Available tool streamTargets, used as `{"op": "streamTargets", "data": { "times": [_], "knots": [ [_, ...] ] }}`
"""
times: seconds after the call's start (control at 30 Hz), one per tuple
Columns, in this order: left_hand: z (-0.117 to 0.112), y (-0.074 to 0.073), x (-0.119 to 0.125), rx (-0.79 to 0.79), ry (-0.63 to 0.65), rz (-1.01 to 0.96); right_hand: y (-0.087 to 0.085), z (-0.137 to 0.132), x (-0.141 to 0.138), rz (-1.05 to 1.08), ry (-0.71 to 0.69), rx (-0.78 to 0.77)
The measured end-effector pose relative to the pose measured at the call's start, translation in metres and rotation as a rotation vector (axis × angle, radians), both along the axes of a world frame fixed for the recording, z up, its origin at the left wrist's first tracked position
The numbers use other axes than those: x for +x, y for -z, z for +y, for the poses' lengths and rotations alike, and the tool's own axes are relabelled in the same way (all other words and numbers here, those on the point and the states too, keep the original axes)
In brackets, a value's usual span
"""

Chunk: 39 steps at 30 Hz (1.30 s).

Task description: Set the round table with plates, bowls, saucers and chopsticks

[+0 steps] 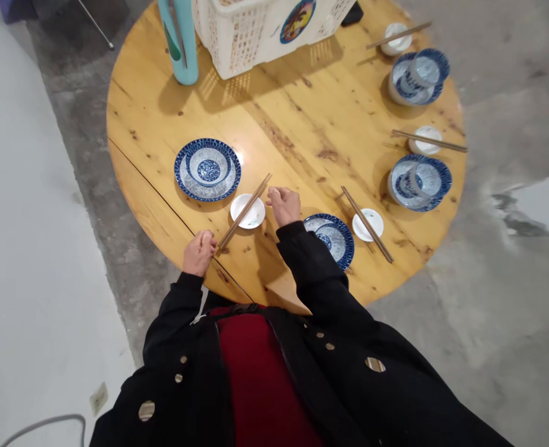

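**A:** Log left to right. What lies furthest left of the hands?

**B:** A blue-and-white plate (178, 174) with a bowl (208, 169) on it, up and beyond the left hand (200, 252), well clear of that hand.

**A:** Left hand?

**B:** Resting at the table's (302, 105) near edge, fingers curled, tips at the near end of a pair of chopsticks (244, 212). Contact looks likely, but I cannot tell whether they are pinched.

**A:** Lie of the chopsticks?

**B:** Long axis runs diagonally, near end by the left hand, far end up and to the right. The two sticks sit close together and pass over a small white dish (257, 215). The left hand is nearer the near end; the far end comes close to the right hand.

**A:** Right hand?

**B:** Just right of the far end, fingers together and curled, nothing visibly held, not clearly touching the chopsticks.

**A:** Room further right?

**B:** Little. A second blue-and-white plate (342, 245) sits just past the right sleeve (302, 261), which covers part of it. Beyond lie another white dish (360, 228) and another pair of chopsticks (368, 224) across it.
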<state>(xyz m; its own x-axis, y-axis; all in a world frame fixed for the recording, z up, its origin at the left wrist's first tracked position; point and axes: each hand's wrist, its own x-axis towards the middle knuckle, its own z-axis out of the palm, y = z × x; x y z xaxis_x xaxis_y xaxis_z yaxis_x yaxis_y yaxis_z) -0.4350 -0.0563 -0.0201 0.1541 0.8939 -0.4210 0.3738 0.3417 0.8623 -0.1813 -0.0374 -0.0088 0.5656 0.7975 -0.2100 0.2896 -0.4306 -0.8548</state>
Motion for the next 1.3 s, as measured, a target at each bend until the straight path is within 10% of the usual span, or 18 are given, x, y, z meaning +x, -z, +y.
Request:
{"op": "streamTargets", "data": {
  "times": [0.2,0.37,0.5,0.73,1.3],
  "knots": [
    [0.007,-0.009,-0.035,0.029,-0.134,0.041,-0.041,-0.096,-0.047,0.184,-0.16,0.065],
    [0.01,-0.001,-0.046,-0.015,-0.169,-0.005,-0.017,-0.172,-0.094,0.36,-0.194,-0.188],
    [0.009,-0.007,-0.042,0.073,-0.167,0.03,-0.009,-0.183,-0.095,0.259,-0.272,-0.15],
    [-0.016,-0.034,-0.031,0.235,-0.185,0.055,-0.021,-0.2,-0.066,0.166,-0.284,-0.032],
    [-0.2,-0.056,0.054,0.269,-0.28,0.187,0.009,-0.419,0.113,0.288,0.059,0.055]
  ]
}}
